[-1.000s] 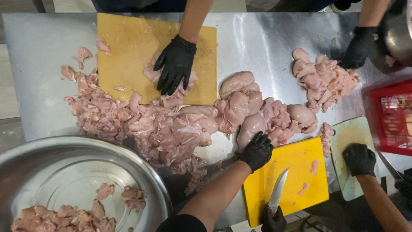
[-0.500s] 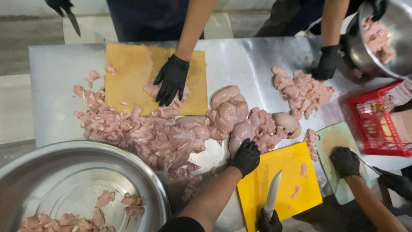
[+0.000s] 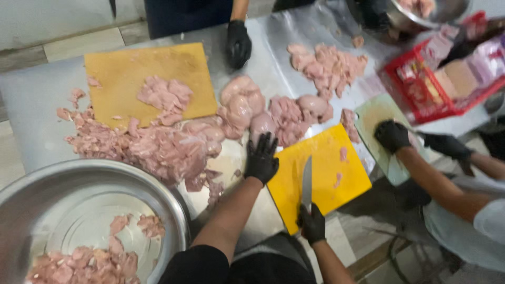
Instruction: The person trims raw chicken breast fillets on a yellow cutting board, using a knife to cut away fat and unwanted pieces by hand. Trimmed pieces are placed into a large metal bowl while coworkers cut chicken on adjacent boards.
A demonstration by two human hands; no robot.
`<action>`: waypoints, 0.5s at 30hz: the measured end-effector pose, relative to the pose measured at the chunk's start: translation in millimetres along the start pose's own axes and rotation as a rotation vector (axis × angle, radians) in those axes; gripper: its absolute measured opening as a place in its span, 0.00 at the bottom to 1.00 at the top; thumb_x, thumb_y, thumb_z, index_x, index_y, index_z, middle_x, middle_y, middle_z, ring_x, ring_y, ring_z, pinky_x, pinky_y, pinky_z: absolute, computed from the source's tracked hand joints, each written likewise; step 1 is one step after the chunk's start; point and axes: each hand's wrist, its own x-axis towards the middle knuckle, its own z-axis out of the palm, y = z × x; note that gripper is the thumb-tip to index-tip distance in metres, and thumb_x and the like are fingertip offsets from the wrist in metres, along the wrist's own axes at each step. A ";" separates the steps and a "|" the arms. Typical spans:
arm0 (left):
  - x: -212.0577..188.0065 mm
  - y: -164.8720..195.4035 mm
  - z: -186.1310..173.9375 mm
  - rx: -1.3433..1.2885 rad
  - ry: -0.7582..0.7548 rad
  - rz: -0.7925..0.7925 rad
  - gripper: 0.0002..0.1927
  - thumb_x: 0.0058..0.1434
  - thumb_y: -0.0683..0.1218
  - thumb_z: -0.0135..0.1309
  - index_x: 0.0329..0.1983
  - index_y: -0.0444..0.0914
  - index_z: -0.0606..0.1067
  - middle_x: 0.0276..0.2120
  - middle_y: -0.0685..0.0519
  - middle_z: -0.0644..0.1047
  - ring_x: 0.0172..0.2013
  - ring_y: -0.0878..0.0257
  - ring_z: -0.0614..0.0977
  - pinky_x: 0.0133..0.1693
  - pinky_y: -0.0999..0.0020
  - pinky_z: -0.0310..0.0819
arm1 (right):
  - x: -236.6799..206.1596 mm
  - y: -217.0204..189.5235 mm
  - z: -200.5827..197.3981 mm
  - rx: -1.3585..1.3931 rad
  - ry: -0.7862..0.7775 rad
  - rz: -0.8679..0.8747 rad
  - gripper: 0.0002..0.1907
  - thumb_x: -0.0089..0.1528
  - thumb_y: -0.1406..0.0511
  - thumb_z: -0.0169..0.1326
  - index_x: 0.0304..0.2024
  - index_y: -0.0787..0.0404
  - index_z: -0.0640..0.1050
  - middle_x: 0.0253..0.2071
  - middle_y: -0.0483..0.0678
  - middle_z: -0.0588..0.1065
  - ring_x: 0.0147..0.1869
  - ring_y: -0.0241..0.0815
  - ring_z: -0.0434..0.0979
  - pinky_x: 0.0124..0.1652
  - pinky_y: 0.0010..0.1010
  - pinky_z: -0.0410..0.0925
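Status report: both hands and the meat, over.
Left hand open, fingers spread, reaching toward whole raw chicken pieces. Right hand shut on knife, blade over yellow cutting board. Co-worker's gloved hand on pale board beside it.

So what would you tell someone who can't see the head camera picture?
A gloved left hand reaches toward raw chicken heaped on a steel table, while the right hand holds a knife over a yellow board. Other gloved people work nearby, and a big bowl holds cut pieces.
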 end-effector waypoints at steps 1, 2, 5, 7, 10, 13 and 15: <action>-6.7 8.4 -4.4 0.046 0.030 -0.022 0.42 0.59 0.56 0.50 0.76 0.43 0.53 0.75 0.42 0.49 0.74 0.43 0.52 0.67 0.33 0.38 | 0.2 3.1 -8.2 0.056 -0.038 0.012 0.12 0.64 0.62 0.57 0.43 0.64 0.73 0.21 0.47 0.70 0.20 0.37 0.70 0.22 0.32 0.65; -9.9 15.5 -8.6 0.026 0.032 -0.033 0.44 0.59 0.56 0.51 0.77 0.42 0.52 0.76 0.41 0.48 0.74 0.41 0.51 0.67 0.35 0.40 | 2.8 4.9 -15.9 0.114 -0.079 0.012 0.11 0.64 0.62 0.56 0.41 0.64 0.73 0.22 0.46 0.71 0.22 0.37 0.70 0.22 0.32 0.66; -22.1 40.4 -15.5 0.005 0.014 -0.119 0.47 0.58 0.56 0.55 0.77 0.40 0.50 0.76 0.37 0.48 0.73 0.38 0.52 0.68 0.42 0.46 | 7.1 3.6 -38.4 0.255 -0.231 0.097 0.09 0.65 0.63 0.55 0.43 0.61 0.74 0.23 0.46 0.70 0.23 0.38 0.68 0.25 0.32 0.64; -28.3 56.4 -15.5 0.042 -0.031 -0.230 0.48 0.56 0.57 0.57 0.76 0.38 0.52 0.74 0.34 0.52 0.70 0.36 0.57 0.66 0.47 0.52 | 8.3 -1.4 -54.6 0.256 -0.309 0.149 0.10 0.66 0.61 0.54 0.41 0.63 0.73 0.23 0.46 0.69 0.24 0.38 0.68 0.25 0.32 0.65; -15.8 72.8 -15.0 -0.316 0.274 -0.423 0.44 0.61 0.60 0.54 0.75 0.35 0.56 0.68 0.35 0.66 0.65 0.41 0.71 0.66 0.53 0.65 | 15.0 -12.4 -84.6 0.164 -0.377 0.148 0.13 0.66 0.59 0.55 0.39 0.64 0.71 0.24 0.46 0.69 0.24 0.38 0.68 0.25 0.33 0.64; 21.6 76.8 -22.5 -0.359 0.196 -0.738 0.38 0.63 0.67 0.53 0.60 0.31 0.73 0.53 0.32 0.77 0.54 0.36 0.78 0.54 0.48 0.72 | 24.2 -20.6 -117.9 -0.100 -0.391 0.076 0.13 0.64 0.58 0.55 0.38 0.62 0.74 0.23 0.47 0.71 0.24 0.40 0.71 0.25 0.33 0.66; 47.3 79.6 -32.4 -0.435 -0.006 -0.940 0.38 0.68 0.70 0.50 0.54 0.31 0.79 0.49 0.32 0.80 0.52 0.36 0.80 0.55 0.48 0.74 | 28.8 -23.8 -137.5 -0.195 -0.388 0.054 0.15 0.64 0.57 0.54 0.38 0.63 0.75 0.23 0.48 0.72 0.24 0.40 0.73 0.26 0.33 0.68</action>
